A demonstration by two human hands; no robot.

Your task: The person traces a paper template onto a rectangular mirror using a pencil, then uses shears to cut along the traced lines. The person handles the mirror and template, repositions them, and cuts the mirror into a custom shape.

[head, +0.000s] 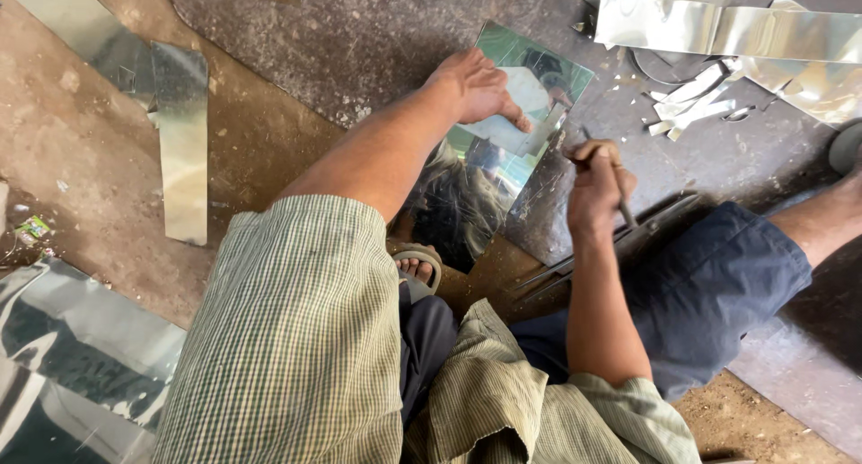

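Observation:
A shiny, mirror-like metal sheet lies on a dark metal floor plate in front of me. My left hand presses flat on the sheet's upper left part, fingers spread toward its middle. My right hand is closed around a thin metal scribing tool, whose tip meets the sheet's right edge. A ruler-like strip lies on the sheet near my left fingers. My sandalled foot rests at the sheet's near corner.
Long tin snips lie on the plate by my right knee. Shiny strips and offcuts pile at the top right. A narrow strip lies on the dirt at left, and larger reflective sheets at the bottom left.

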